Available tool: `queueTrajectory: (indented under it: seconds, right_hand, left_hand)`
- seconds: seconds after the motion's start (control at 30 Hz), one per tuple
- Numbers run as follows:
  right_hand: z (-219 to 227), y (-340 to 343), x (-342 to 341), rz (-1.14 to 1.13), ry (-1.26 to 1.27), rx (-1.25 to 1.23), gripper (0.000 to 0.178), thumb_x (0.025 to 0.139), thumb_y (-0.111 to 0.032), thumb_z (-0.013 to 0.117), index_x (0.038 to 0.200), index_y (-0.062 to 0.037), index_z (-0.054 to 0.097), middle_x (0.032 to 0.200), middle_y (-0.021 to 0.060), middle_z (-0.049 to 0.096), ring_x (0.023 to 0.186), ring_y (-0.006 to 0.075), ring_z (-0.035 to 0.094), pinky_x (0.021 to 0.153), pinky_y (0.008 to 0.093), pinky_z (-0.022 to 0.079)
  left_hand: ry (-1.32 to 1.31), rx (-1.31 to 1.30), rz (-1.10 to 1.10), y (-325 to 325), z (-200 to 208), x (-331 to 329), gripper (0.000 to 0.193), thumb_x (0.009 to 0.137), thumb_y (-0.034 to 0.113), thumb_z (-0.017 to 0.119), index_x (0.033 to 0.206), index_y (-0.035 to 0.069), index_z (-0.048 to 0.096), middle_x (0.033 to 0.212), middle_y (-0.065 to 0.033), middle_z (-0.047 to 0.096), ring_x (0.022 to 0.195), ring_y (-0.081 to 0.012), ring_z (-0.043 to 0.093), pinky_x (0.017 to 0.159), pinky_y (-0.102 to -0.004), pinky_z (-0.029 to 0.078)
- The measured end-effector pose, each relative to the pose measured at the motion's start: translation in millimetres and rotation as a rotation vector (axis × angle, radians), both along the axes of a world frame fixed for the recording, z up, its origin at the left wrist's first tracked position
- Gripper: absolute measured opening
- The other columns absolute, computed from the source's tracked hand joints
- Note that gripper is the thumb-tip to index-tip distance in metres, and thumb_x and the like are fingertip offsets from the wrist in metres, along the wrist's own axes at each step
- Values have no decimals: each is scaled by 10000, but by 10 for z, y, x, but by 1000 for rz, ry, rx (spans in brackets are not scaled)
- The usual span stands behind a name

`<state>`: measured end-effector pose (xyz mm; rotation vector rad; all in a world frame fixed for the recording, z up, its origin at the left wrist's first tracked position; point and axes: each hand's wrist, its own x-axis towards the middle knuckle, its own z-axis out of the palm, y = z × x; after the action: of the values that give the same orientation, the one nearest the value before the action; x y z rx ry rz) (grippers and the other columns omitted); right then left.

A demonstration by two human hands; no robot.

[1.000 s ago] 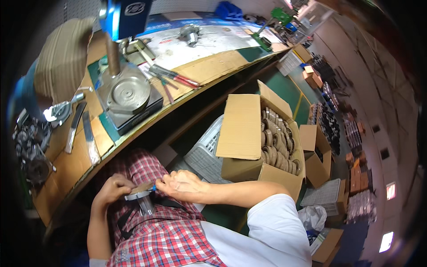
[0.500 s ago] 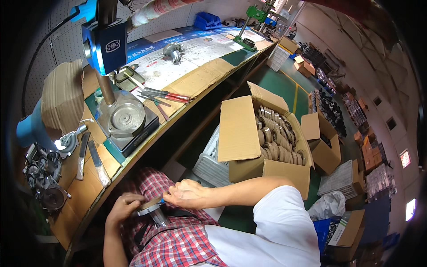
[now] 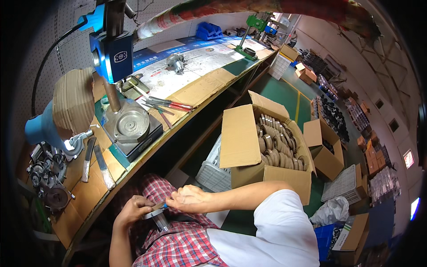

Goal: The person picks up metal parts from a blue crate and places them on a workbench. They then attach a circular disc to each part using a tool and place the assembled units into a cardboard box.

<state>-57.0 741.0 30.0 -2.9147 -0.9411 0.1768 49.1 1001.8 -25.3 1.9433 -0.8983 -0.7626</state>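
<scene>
A metal part with a round flange and a shiny cylindrical neck (image 3: pixel 161 222) is held over my lap, its neck slanting down against the red checked cloth (image 3: pixel 173 244). My left hand (image 3: pixel 134 209) is closed on the flange's left rim, thumb and fingers bent over it. At the opposite rim my right hand (image 3: pixel 190 199) is closed in a fist around something small and blue (image 3: pixel 165 205), which meets the flange edge. Most of that blue thing is hidden by my fingers. A brownish face shows on top of the flange between both hands.
Left of me, the workbench (image 3: pixel 213 80) carries a blue press (image 3: pixel 111 58) with a round metal base (image 3: pixel 132 126), red-handled pliers (image 3: pixel 171 104), two flat blades and several metal parts. An open carton (image 3: pixel 242 135) of ring-shaped parts stands to the right, beside a grey crate (image 3: pixel 213 175).
The whole view has shifted slightly, the scene sitting a little farther right. Both hands keep their holds on the flanged part and the blue thing, with little visible movement.
</scene>
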Motion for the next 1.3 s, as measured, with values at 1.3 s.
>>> queueTrajectory:
  seconds: [1.3]
  right_hand:
    - [46, 76, -42, 15, -52, -6, 178, 868, -148, 563, 991, -25, 527, 726, 150, 623, 624, 303, 667, 483, 413, 516]
  left_hand:
    - [117, -106, 185, 328, -285, 26, 207, 789, 116, 715, 952, -3, 763, 1017, -146, 720, 990, -285, 645, 909, -405, 496]
